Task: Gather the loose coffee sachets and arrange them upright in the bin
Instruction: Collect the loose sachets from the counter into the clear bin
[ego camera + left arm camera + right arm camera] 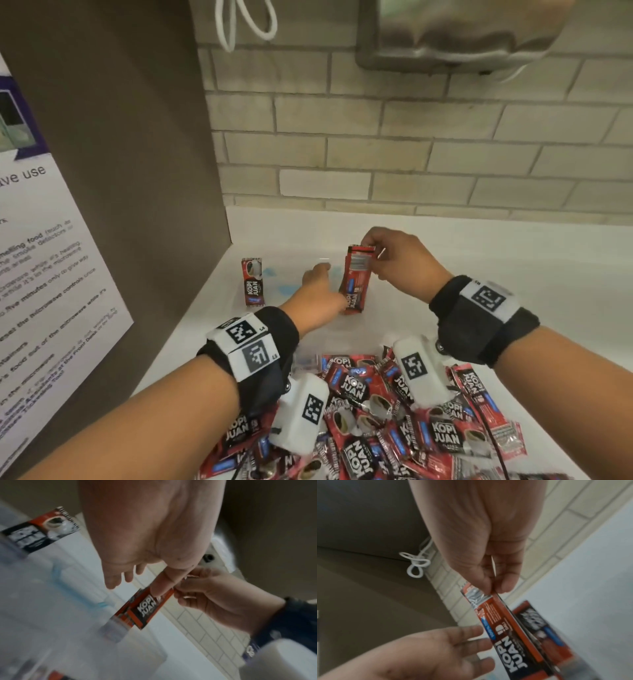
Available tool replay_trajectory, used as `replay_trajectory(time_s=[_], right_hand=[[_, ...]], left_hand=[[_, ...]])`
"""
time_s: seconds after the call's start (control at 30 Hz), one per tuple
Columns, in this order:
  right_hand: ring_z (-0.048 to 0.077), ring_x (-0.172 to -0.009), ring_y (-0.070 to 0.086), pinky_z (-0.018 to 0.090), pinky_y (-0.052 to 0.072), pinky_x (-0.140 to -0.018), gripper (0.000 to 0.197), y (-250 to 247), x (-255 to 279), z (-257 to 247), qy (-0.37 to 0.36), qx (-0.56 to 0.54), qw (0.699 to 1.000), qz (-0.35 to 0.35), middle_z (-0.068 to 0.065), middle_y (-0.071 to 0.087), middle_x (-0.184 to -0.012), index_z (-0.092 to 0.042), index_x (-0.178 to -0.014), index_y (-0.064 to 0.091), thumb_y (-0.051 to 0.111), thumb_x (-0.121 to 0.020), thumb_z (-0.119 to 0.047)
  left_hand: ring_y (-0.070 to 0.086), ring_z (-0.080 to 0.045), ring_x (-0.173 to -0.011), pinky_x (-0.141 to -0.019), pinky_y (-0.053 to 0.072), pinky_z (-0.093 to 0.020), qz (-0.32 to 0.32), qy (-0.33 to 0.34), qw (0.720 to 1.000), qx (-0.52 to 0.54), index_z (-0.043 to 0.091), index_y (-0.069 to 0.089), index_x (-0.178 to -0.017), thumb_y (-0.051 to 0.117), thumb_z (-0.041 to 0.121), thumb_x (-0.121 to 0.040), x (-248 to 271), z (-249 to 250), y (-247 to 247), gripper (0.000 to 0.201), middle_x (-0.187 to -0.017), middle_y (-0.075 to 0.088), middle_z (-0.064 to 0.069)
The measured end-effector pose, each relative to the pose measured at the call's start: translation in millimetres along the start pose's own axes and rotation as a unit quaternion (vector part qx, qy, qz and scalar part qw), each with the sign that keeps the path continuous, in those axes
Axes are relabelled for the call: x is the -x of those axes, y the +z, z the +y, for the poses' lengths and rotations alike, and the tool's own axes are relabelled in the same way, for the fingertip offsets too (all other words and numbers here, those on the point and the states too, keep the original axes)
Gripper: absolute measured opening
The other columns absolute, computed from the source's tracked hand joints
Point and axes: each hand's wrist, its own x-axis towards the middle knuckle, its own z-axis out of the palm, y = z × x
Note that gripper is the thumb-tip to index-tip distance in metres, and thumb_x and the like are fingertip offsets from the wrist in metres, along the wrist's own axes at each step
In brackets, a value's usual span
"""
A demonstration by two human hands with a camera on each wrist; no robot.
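Note:
My right hand (pixel 373 251) pinches the top edge of a small stack of red Kopi Juan sachets (pixel 355 279), held upright with the lower end down by the white counter. In the right wrist view thumb and fingers (pixel 488 582) squeeze the stack (pixel 505 628). My left hand (pixel 323 291) lies beside it with fingers straight, touching the stack's (pixel 145 609) left side. One more sachet (pixel 252 281) stands upright to the left. A blurred, see-through bin (pixel 42 608) with pale blue marks surrounds them; its walls are hard to make out. A big pile of loose sachets (pixel 376 411) lies under my wrists.
A brown cabinet panel (pixel 137 154) with a printed notice (pixel 51 257) closes off the left. The tiled wall (pixel 411 154) runs behind the white counter (pixel 531 274). A metal dispenser (pixel 445 34) and a white cord (pixel 246 24) hang above.

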Motion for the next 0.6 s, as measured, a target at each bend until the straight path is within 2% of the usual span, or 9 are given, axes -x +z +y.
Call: replay_trajectory(time_s=[0.07, 0.13, 0.2, 0.27, 0.33, 0.4, 0.43, 0.5, 0.6], right_hand=[[0.019, -0.072, 0.055, 0.028, 0.044, -0.067, 0.02, 8.6, -2.3, 14.1, 0.016, 0.004, 1.0, -0.002, 0.001, 0.058, -0.082, -0.017, -0.084, 0.056, 0.054, -0.081, 0.003], [0.017, -0.071, 0.053, 0.023, 0.04, -0.063, 0.022, 17.4, -4.4, 23.8, 0.028, 0.01, 1.0, -0.007, 0.0, 0.057, -0.081, -0.02, -0.083, 0.054, 0.053, -0.081, 0.002], [0.013, -0.067, 0.05, 0.02, 0.037, -0.06, 0.024, 25.3, -5.9, 29.1, 0.032, 0.013, 0.999, -0.004, -0.004, 0.055, -0.076, -0.021, -0.084, 0.054, 0.053, -0.081, 0.003], [0.013, -0.066, 0.05, 0.022, 0.038, -0.064, 0.023, 31.7, -7.0, 31.3, 0.038, 0.014, 0.999, 0.002, -0.005, 0.054, -0.074, -0.018, -0.088, 0.059, 0.052, -0.082, 0.002], [0.016, -0.07, 0.052, 0.025, 0.042, -0.066, 0.02, 37.2, -7.3, 32.9, 0.046, 0.02, 0.999, 0.01, -0.003, 0.055, -0.078, -0.012, -0.092, 0.064, 0.052, -0.083, 0.001], [0.016, -0.071, 0.051, 0.024, 0.039, -0.065, 0.018, 41.4, -6.8, 35.0, 0.049, 0.021, 0.998, 0.024, -0.003, 0.054, -0.079, -0.01, -0.095, 0.064, 0.054, -0.083, 0.0], [0.015, -0.07, 0.051, 0.023, 0.037, -0.063, 0.019, 42.7, -6.2, 36.4, 0.052, 0.016, 0.998, 0.031, -0.004, 0.053, -0.078, -0.011, -0.098, 0.062, 0.056, -0.083, -0.001], [0.013, -0.064, 0.05, 0.022, 0.037, -0.057, 0.023, 44.0, -4.8, 40.1, 0.062, -0.009, 0.997, 0.044, -0.004, 0.052, -0.074, -0.013, -0.105, 0.053, 0.059, -0.083, -0.004], [0.01, -0.062, 0.049, 0.014, 0.034, -0.051, 0.037, 46.5, -3.5, 47.1, 0.093, -0.051, 0.993, 0.054, -0.002, 0.051, -0.076, -0.016, -0.107, 0.038, 0.064, -0.082, -0.009]], left_hand=[[0.036, -0.024, -0.131, -0.098, 0.039, -0.028, -0.027, -0.029, 0.999, -0.008, 0.008, 0.013, -0.15, 0.053, 0.004, -0.088, -3.8, -4.0, 0.5, 0.073, -0.15, 0.029, -0.012], [0.041, -0.018, -0.111, -0.082, 0.039, -0.024, -0.057, -0.055, 0.997, -0.017, 0.006, 0.017, -0.147, 0.05, 0.003, -0.089, -6.8, -5.0, 1.6, 0.067, -0.137, 0.041, -0.012], [0.034, -0.015, -0.103, -0.082, 0.034, -0.024, -0.079, -0.078, 0.993, -0.028, 0.002, 0.022, -0.144, 0.049, 0.003, -0.09, -11.3, -5.6, 4.2, 0.061, -0.123, 0.043, -0.015], [0.033, -0.015, -0.103, -0.079, 0.034, -0.025, -0.097, -0.095, 0.99, -0.039, -0.001, 0.025, -0.143, 0.049, 0.001, -0.088, -15.8, -4.1, 6.9, 0.06, -0.117, 0.041, -0.014], [0.041, -0.019, -0.105, -0.082, 0.039, -0.028, -0.117, -0.11, 0.987, -0.023, -0.003, 0.036, -0.135, 0.05, -0.002, -0.084, -19.0, -0.3, 9.6, 0.052, -0.114, 0.045, -0.01], [0.053, -0.03, -0.107, -0.093, 0.043, -0.033, -0.131, -0.108, 0.985, -0.005, -0.003, 0.052, -0.118, 0.054, 0.002, -0.073, -21.5, 3.6, 12.5, 0.045, -0.11, 0.056, -0.015], [0.055, -0.034, -0.11, -0.099, 0.044, -0.039, -0.136, -0.101, 0.985, -0.001, -0.005, 0.056, -0.113, 0.054, 0.006, -0.063, -25.6, 2.2, 14.8, 0.052, -0.11, 0.059, -0.019], [0.053, -0.04, -0.115, -0.104, 0.041, -0.048, -0.15, -0.092, 0.984, 0.008, -0.007, 0.057, -0.113, 0.049, 0.01, -0.051, -36.4, -4.3, 18.9, 0.065, -0.115, 0.06, -0.025], [0.053, -0.037, -0.116, -0.104, 0.041, -0.049, -0.164, -0.097, 0.981, 0.038, 0.001, 0.055, -0.117, 0.047, 0.007, -0.05, -41.5, -7.5, 21.2, 0.068, -0.121, 0.056, -0.025]])
